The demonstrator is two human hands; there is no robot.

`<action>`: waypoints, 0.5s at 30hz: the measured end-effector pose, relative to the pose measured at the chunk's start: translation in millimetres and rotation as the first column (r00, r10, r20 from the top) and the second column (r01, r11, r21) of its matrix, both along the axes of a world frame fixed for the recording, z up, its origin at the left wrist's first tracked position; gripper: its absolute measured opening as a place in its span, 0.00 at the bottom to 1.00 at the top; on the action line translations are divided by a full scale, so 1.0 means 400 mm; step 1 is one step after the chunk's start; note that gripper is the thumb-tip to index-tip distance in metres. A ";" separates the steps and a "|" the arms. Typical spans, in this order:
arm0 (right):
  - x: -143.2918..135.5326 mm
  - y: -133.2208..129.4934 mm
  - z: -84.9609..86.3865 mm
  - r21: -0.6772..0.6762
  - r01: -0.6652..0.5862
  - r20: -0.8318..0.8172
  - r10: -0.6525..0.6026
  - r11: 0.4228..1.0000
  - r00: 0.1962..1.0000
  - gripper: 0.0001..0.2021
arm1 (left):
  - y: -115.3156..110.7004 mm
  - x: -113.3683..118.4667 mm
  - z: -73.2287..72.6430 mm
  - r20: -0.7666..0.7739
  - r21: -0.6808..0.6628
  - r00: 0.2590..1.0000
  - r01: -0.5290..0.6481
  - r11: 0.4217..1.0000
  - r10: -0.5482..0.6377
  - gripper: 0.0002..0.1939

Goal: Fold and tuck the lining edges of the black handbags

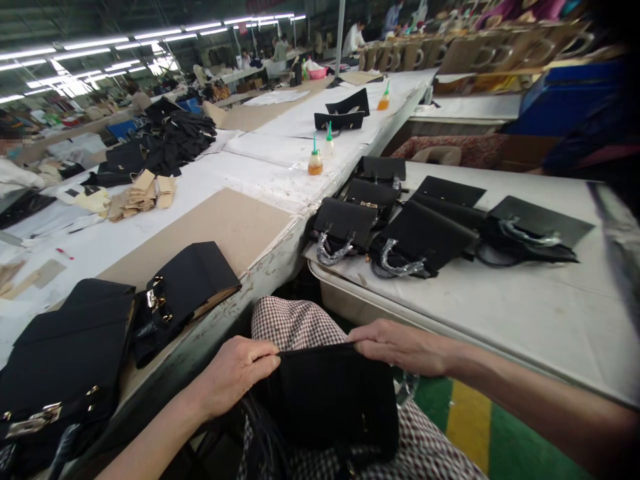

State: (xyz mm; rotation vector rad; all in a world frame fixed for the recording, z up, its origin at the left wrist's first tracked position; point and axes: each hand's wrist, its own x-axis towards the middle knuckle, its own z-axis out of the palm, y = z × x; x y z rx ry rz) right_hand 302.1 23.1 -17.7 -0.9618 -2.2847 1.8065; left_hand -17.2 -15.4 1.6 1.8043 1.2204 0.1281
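Note:
A black bag piece [335,400] rests on my lap over checkered cloth. My left hand [240,373] pinches its upper left corner between thumb and fingers. The upper right corner is gripped by my right hand [390,343], so the top edge runs taut between both hands. Black straps hang at its left side, and a plastic-wrapped handle [407,387] shows at its right. On the left table lie a black bag with gold hardware [193,287] and another black bag [75,340] nearer to me.
Several black bags [425,233] with wrapped handles lie on the right table [530,313]. Glue bottles [315,163] stand on the left table [270,147], near a beige board [240,217]. Black pieces [170,140] are heaped farther back. People work in the distance.

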 end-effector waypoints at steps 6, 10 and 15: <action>0.072 -0.024 -0.020 -0.413 0.056 -0.211 -0.155 0.909 0.965 0.16 | 0.008 0.010 0.000 0.000 -0.048 1.000 -0.029 0.998 0.029 0.18; 0.091 0.005 -0.012 -0.565 -0.032 -0.223 -0.115 0.825 0.968 0.26 | 0.006 0.008 -0.001 -0.002 -0.088 0.997 -0.078 0.993 0.078 0.18; 0.031 0.060 -0.003 -0.523 -0.140 -0.126 0.087 0.840 0.988 0.18 | 0.003 0.011 0.001 0.005 -0.086 0.997 -0.080 0.993 0.081 0.18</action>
